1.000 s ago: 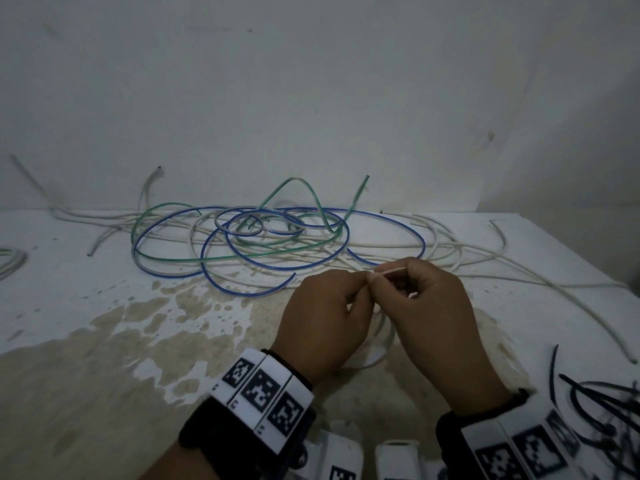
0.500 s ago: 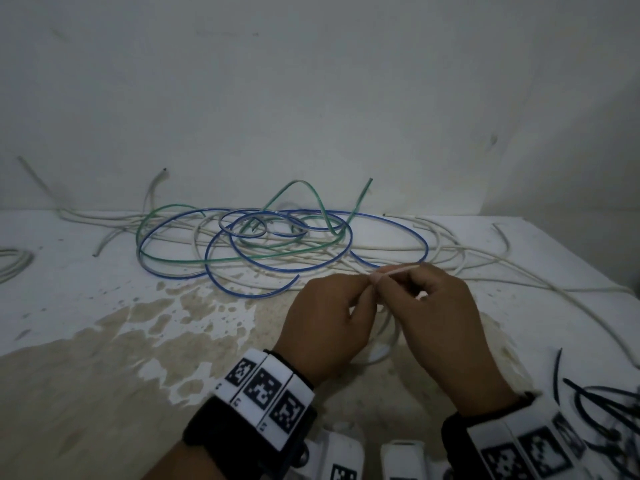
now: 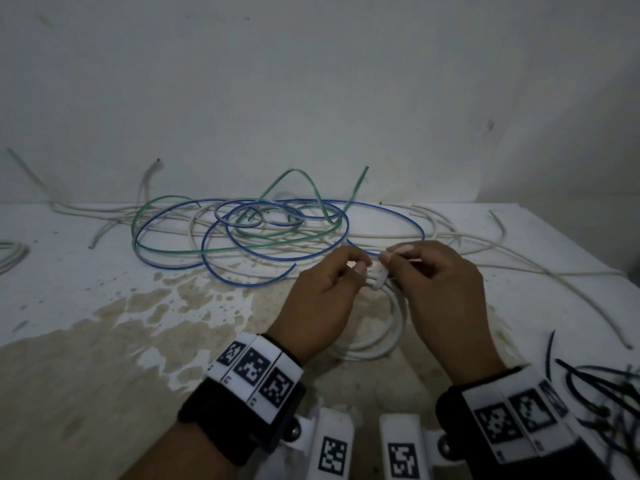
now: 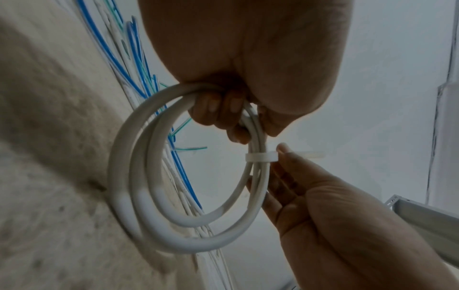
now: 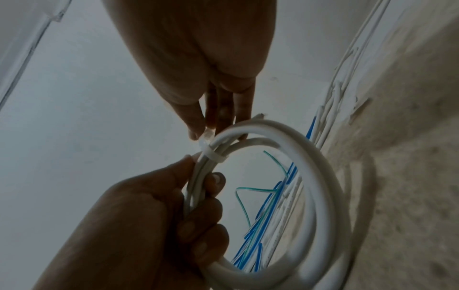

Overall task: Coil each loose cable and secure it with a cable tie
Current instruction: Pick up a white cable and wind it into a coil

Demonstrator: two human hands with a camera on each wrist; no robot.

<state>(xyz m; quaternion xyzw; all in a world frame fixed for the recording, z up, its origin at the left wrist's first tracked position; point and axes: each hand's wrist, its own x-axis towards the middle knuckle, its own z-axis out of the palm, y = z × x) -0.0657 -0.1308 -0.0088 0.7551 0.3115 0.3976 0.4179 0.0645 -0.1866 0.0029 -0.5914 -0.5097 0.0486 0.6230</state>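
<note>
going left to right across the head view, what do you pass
small white cable bundle at the left edge → blue and green cable loops → left hand → right hand → black cable ties

Loose cables (image 3: 263, 233) beyond; black ties (image 3: 599, 386) rightward.

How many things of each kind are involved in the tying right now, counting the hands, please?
Coil, white, gripped by the left hand: 1
Tie, white, around the coil, pinched by the right hand: 1
Hands: 2
Total: 4
</note>
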